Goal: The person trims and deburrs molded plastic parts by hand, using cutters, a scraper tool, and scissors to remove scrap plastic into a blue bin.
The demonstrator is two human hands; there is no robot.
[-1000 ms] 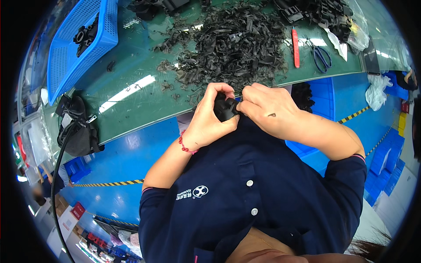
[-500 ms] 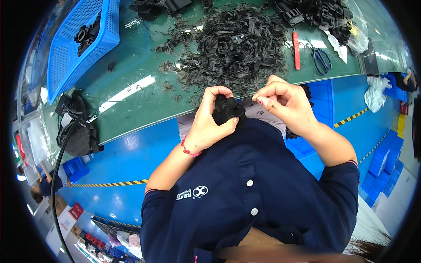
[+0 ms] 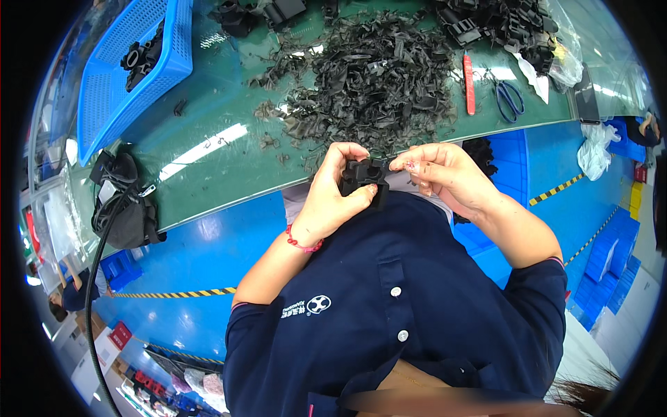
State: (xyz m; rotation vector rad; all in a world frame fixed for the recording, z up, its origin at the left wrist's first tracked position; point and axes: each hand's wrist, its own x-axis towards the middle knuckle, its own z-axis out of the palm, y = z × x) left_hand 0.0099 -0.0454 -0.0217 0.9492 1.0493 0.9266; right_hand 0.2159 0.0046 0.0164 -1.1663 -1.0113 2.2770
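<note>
1. Blue perforated plastic basket (image 3: 118,83), far left on the green bench top (image 3: 208,174). It holds a few finished-looking black moulded parts (image 3: 142,55), set well apart from the scrap, which I judge keeps sorted pieces separate.

2. Bundle of black cable and fabric (image 3: 125,201), hanging at the bench's left near edge, out of reach of either hand.

3. My left hand (image 3: 333,198), wrist bent back, with a red bead bracelet (image 3: 300,243) on it. The palm faces me, thumb below and fingers curled over the top of the small black moulded plastic block (image 3: 365,179). The grip is closed firmly on the block, which sits just off the bench's near edge, in front of my chest. Held so, its open face is turned toward my right hand.

4. Heap of black plastic trimmings (image 3: 375,83), mid-bench, directly beyond my hands; probably where cut-off waste falls.

5. My right hand (image 3: 445,174), forearm coming in from the right, elbow out. Thumb and forefinger are pinched together at the block's right edge; whether they hold a sliver of material I cannot tell.

6. Red-handled flat tool (image 3: 469,83) and blue-handled scissors (image 3: 509,97), lying side by side on the bench, right of the heap, within my right hand's reach.

7. Further black moulded pieces (image 3: 500,21), top right, beside clear plastic bags (image 3: 563,62).
</note>
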